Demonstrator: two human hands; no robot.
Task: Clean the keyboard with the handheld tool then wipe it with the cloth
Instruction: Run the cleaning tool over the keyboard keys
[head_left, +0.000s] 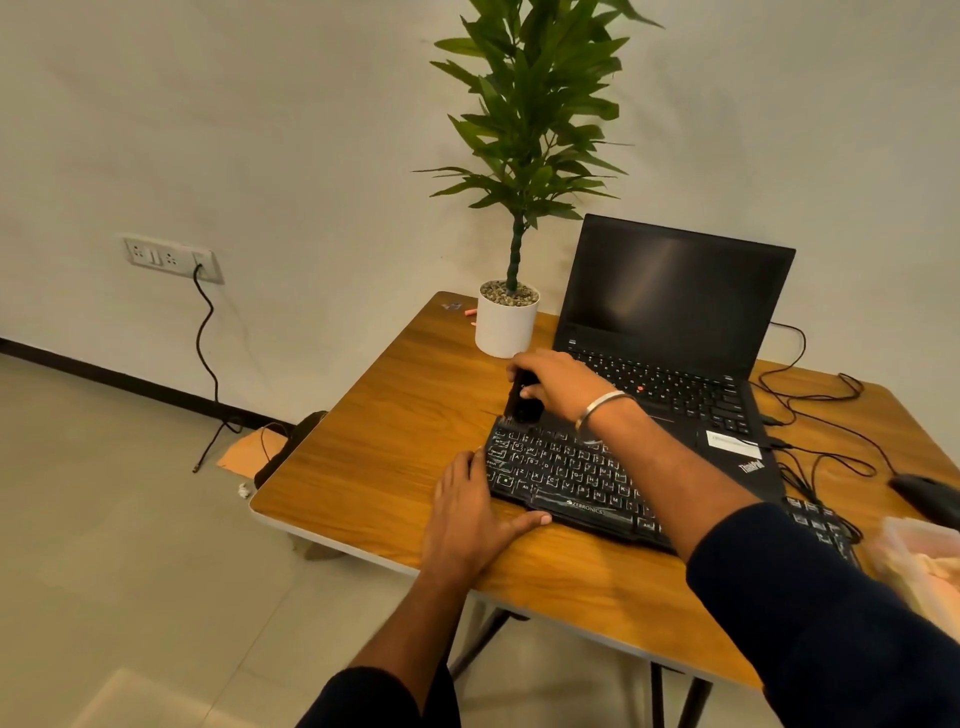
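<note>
A black Zebronics keyboard (566, 475) with white-lettered keys lies flat on the wooden tabletop (395, 415), angled so that its left end points toward the far left; its right end passes under a forearm. At its far left corner a small black handheld tool (522, 402) stands nearly upright with its lower end on the top key row. At the right edge of the view a pale, blurred cloth (922, 564) lies on the tabletop, just beside the keyboard's right end.
</note>
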